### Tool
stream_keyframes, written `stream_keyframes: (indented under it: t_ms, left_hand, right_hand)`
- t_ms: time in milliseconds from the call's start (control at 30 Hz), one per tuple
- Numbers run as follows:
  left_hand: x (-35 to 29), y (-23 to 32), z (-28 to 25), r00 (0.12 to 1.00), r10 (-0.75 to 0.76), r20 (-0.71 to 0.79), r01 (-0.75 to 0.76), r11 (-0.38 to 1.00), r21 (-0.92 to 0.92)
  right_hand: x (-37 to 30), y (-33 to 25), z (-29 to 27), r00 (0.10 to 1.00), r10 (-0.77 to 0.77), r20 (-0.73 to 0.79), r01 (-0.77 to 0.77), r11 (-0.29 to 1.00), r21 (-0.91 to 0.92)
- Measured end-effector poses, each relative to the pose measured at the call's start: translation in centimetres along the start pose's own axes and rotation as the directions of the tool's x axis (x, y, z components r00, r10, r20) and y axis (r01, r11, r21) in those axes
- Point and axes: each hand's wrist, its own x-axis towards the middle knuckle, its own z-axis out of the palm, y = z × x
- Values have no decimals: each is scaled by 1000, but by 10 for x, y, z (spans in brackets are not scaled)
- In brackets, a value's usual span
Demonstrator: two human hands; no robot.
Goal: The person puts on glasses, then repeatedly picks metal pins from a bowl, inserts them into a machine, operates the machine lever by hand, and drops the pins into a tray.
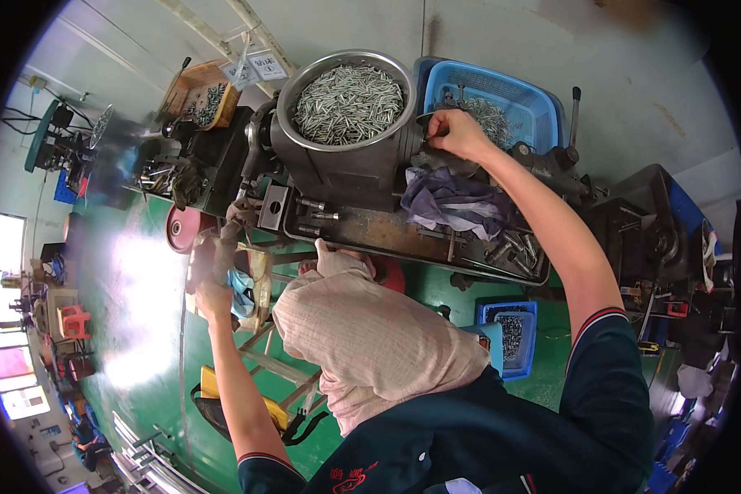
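My right hand (459,134) reaches over the lathe-like machine to the front edge of a blue plastic basket (543,111). Its fingers are curled closed; whatever they grip is too small or hidden to name. Small metal pins (487,121) lie in that basket. Just left stands a steel bowl (283,111) heaped with similar pins (347,103). My left hand (209,290) is low at the left, beside a grey-brown cloth-like thing (221,253) and a dark red wheel (184,228). Blur hides its fingers, so I cannot tell whether it holds anything.
A crumpled purple-grey rag (457,200) lies on the machine's tray (379,229), near loose metal tools (514,251). An orange basket (222,111) of dark parts stands at the far left. Below right is a blue bin (520,366) of small parts. Beige cloth (379,329) covers my lap.
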Motion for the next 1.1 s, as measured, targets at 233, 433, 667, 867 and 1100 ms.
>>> stream_keyframes:
  t_ms: [233, 433, 667, 867, 1100]
  left_hand:
    - [15, -20, 10, 997, 64, -44, -65, 998, -21]
    - [14, -21, 14, 994, 98, -56, -97, 995, 19]
    - [10, -19, 4, 997, 67, -29, -68, 997, -23]
    - [11, -12, 3, 998, 50, -40, -53, 996, -76]
    - [10, -13, 3, 998, 53, -34, -55, 996, -63]
  right_hand:
    - [5, 34, -104, 978, 100, -185, -198, 731, -653]
    - [-69, 126, -198, 894, 148, -424, -441, 464, -769]
    - [-197, 137, -189, 778, 88, -623, -573, 505, -645]
    - [-244, 85, -172, 785, 182, -593, -595, 487, -639]
    - [-250, 76, -159, 781, 142, -608, -586, 500, -637]
